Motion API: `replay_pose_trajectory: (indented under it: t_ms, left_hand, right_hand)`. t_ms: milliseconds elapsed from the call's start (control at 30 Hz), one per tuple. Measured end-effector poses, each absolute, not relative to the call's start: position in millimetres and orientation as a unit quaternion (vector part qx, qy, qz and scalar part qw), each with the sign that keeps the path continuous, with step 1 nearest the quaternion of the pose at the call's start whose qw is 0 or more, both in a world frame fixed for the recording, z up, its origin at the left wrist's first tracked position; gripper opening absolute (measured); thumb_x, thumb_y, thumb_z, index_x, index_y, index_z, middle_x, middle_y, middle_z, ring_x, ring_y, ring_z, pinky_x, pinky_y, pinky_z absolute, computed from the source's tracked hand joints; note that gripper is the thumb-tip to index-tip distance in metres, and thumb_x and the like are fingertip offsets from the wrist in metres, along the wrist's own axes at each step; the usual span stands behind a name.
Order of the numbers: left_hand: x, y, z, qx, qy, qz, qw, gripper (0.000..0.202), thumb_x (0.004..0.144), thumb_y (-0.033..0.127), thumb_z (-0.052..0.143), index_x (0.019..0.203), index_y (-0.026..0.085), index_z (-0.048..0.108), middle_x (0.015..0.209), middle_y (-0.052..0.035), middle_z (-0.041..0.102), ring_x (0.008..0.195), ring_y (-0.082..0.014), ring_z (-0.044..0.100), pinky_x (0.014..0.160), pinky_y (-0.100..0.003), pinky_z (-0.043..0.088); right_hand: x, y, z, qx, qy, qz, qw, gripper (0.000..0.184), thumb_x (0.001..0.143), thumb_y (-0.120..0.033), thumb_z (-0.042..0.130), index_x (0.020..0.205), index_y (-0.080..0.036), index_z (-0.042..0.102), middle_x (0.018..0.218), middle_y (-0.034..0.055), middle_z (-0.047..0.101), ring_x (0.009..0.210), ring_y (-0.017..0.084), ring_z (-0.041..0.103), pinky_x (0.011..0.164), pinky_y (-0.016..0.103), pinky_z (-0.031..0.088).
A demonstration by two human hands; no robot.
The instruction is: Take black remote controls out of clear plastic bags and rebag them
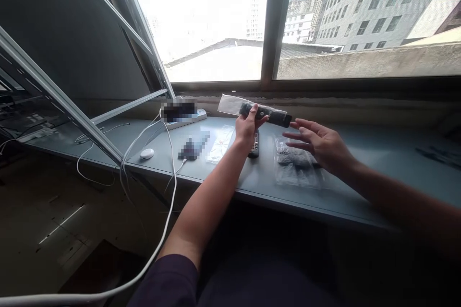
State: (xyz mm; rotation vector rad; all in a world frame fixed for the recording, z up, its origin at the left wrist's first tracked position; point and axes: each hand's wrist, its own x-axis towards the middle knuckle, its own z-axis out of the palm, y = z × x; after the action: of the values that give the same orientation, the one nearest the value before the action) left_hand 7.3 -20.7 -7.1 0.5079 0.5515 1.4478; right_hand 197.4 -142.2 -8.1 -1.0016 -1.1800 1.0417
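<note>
My left hand (248,124) is wrapped around a long black remote-like object (273,116) partly inside a clear plastic sleeve (227,104), held above the grey ledge (378,163). My right hand (319,143) hovers just right of the object's dark end with fingers stretched out, holding nothing. Under my left hand lies a second black remote (255,145) on the ledge. Beneath my right hand lie clear plastic bags with dark contents (293,165).
An empty clear bag (220,143), a blurred phone (193,146) with a cable, a white puck (147,154) and a power strip (187,116) lie on the ledge's left part. White cables (169,211) hang off the edge. A metal frame (65,100) slants at left. Window behind.
</note>
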Motion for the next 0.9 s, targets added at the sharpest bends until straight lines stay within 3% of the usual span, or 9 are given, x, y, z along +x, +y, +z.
replay_pose_trajectory:
  t_ms: [200,367,600,767,900]
  left_hand:
    - [5.2,-20.0,-6.3,0.194,0.241,0.647,0.697,0.04,0.093,0.022,0.094,0.129,0.019,0.078,0.122,-0.0076,0.08,0.107,-0.0195,0.085,0.094,-0.03,0.073]
    - [11.6,-24.6,-7.0,0.246,0.239,0.616,0.709,0.027,0.095,0.015,0.09,0.119,0.013,0.08,0.124,-0.0133,0.082,0.116,-0.0226,0.083,0.099,-0.03,0.07]
    - [13.2,-29.6,-14.3,0.385,0.2,0.568,0.699,0.017,0.095,0.022,0.089,0.106,0.013,0.079,0.121,-0.0138,0.083,0.12,-0.0238,0.079,0.105,-0.037,0.067]
    - [16.8,-37.1,-19.2,0.459,0.218,0.521,0.686,0.025,0.089,0.026,0.095,0.104,0.014,0.08,0.116,-0.0146,0.083,0.114,-0.0244,0.079,0.109,-0.042,0.063]
    - [17.4,-43.0,-18.3,0.491,0.218,0.491,0.686,0.027,0.088,0.029,0.097,0.104,0.014,0.081,0.109,-0.0132,0.082,0.105,-0.0234,0.078,0.109,-0.045,0.061]
  right_hand:
    - [194.5,-147.5,-7.9,-0.42,-0.528,0.464,0.574,0.029,0.105,-0.032,0.077,0.134,-0.031,0.08,0.152,0.0069,0.075,0.134,0.039,0.078,0.112,0.065,0.067]
    - [191.7,-153.0,-8.1,-0.396,-0.558,0.476,0.552,0.042,0.105,-0.038,0.079,0.147,-0.035,0.073,0.164,0.0086,0.067,0.134,0.041,0.078,0.104,0.067,0.071]
    - [189.9,-158.4,-9.1,-0.384,-0.593,0.479,0.521,0.082,0.102,-0.047,0.083,0.174,-0.047,0.045,0.182,0.0078,0.047,0.137,0.041,0.076,0.096,0.064,0.074]
    - [191.8,-154.7,-11.5,-0.358,-0.602,0.501,0.508,0.085,0.102,-0.052,0.083,0.176,-0.049,0.042,0.181,0.0087,0.048,0.135,0.041,0.078,0.092,0.06,0.075]
    - [194.0,-152.6,-11.9,-0.344,-0.612,0.507,0.501,0.081,0.101,-0.053,0.085,0.173,-0.051,0.048,0.18,0.0069,0.05,0.138,0.041,0.076,0.092,0.059,0.075]
